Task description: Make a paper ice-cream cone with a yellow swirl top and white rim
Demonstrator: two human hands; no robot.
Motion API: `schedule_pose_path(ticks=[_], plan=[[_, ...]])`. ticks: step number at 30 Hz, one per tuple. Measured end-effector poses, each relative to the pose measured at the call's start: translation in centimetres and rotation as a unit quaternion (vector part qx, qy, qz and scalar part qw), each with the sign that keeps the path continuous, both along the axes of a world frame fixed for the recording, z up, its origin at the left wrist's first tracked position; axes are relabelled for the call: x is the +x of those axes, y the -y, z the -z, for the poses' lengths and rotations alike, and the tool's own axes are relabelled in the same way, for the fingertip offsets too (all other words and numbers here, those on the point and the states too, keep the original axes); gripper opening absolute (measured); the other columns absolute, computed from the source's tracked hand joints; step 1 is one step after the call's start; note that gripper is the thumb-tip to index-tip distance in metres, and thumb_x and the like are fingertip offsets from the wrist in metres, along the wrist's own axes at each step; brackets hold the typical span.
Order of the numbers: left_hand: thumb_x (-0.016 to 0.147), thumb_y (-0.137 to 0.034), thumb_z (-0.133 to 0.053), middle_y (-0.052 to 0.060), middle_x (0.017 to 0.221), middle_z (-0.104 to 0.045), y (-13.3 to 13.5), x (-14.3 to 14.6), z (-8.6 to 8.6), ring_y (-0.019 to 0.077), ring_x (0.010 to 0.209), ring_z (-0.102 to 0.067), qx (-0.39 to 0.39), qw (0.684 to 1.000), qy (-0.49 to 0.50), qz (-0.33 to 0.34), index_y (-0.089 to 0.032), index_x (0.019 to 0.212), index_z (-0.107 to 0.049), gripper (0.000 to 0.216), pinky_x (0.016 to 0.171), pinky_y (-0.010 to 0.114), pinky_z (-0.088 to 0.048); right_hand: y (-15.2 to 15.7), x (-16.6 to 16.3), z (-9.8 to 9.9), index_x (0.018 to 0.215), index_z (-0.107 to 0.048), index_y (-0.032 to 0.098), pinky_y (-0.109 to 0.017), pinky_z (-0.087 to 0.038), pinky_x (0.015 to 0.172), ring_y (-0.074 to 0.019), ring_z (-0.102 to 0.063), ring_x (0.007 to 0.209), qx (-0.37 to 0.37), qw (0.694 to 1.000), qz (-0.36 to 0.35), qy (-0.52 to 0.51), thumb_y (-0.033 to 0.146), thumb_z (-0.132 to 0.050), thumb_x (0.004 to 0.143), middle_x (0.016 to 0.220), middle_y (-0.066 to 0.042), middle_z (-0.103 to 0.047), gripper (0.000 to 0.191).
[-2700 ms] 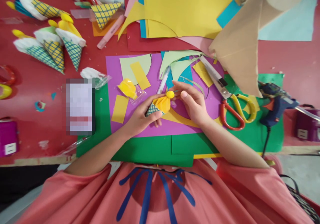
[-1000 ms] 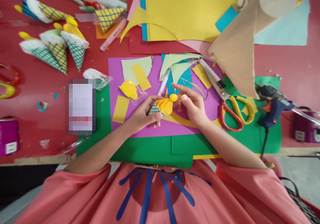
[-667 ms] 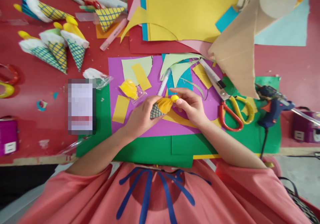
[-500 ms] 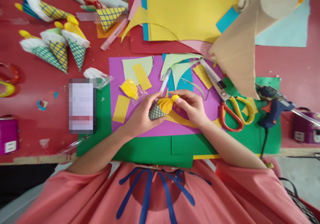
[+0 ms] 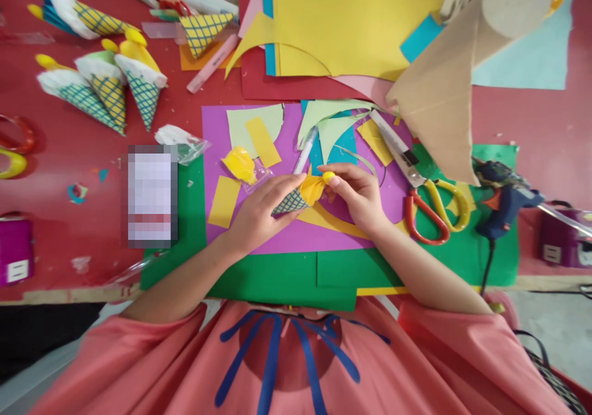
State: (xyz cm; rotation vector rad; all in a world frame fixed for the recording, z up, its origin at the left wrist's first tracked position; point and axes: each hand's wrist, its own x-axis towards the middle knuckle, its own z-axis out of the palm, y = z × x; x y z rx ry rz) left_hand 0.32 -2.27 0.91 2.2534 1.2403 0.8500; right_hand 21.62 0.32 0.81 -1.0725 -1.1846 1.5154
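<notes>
Yellow paper tops the lattice cone (image 5: 290, 202) held over the purple sheet (image 5: 296, 237) — our left hand (image 5: 257, 213) has its grip closed round it, our right hand (image 5: 359, 194) pinches what looks like a yellow ball (image 5: 328, 177) at its top.

Two hands on a paper cone

The left hand (image 5: 256, 214) grips the checked cone (image 5: 292, 201); the right hand (image 5: 358, 196) pinches its yellow ball (image 5: 328, 177).
</notes>
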Motion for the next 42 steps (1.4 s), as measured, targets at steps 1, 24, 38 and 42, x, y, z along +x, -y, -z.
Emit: schedule_pose_path(ticks=[1, 24, 38, 42], plan=[[0.093, -0.03, -0.063, 0.008, 0.129, -0.068, 0.0, 0.0, 0.0, 0.0236, 0.12, -0.065, 0.01, 1.0, -0.001, 0.006, -0.026, 0.14, -0.05, 0.049, 0.106, 0.041, -0.054, 0.0, 0.0, 0.0, 0.098, -0.075, 0.02, -0.023, -0.052, 0.058, -0.0072, -0.057, 0.058, -0.002, 1.0, 0.0, 0.001, 0.05, -0.073, 0.084, 0.077, 0.001, -0.07, 0.033], [0.09, -0.04, -0.065, 0.012, 0.141, -0.063, 0.9, 0.4, -0.4, 0.0227, 0.122, -0.067, -0.214, 0.969, 0.112, 0.044, -0.017, 0.147, -0.048, 0.063, 0.104, 0.03, -0.054, 1.2, 0.2, 1.2, 0.158, -0.025, 0.034, -0.054, -0.012, 0.129, -0.0301, -0.015, 0.158, 0.237, 0.964, -0.067, 0.102, 0.078, -0.011, 0.092, 0.168, 0.003, -0.024, 0.081], [0.084, -0.043, -0.069, 0.003, 0.086, -0.075, 0.3, 0.3, -1.2, 0.0068, 0.047, -0.059, -0.449, 0.852, 0.269, 0.003, -0.02, 0.147, -0.049, 0.069, 0.043, 0.017, -0.049, 0.2, 1.3, 0.5, 0.128, -0.064, 0.03, -0.039, -0.053, 0.096, -0.0217, -0.064, 0.112, 0.179, 0.981, -0.025, 0.067, 0.051, -0.052, 0.097, 0.124, -0.005, -0.066, 0.039], [0.08, -0.046, -0.072, -0.001, 0.065, -0.067, 0.0, 0.3, -1.5, 0.0066, 0.04, -0.054, -0.487, 0.811, 0.324, 0.004, -0.014, 0.143, -0.052, 0.073, 0.037, 0.015, -0.043, 0.0, 1.5, 0.0, 0.118, -0.07, 0.028, -0.03, -0.057, 0.077, -0.0141, -0.065, 0.085, 0.146, 0.987, -0.042, 0.048, 0.046, -0.067, 0.09, 0.104, -0.002, -0.071, 0.033]])
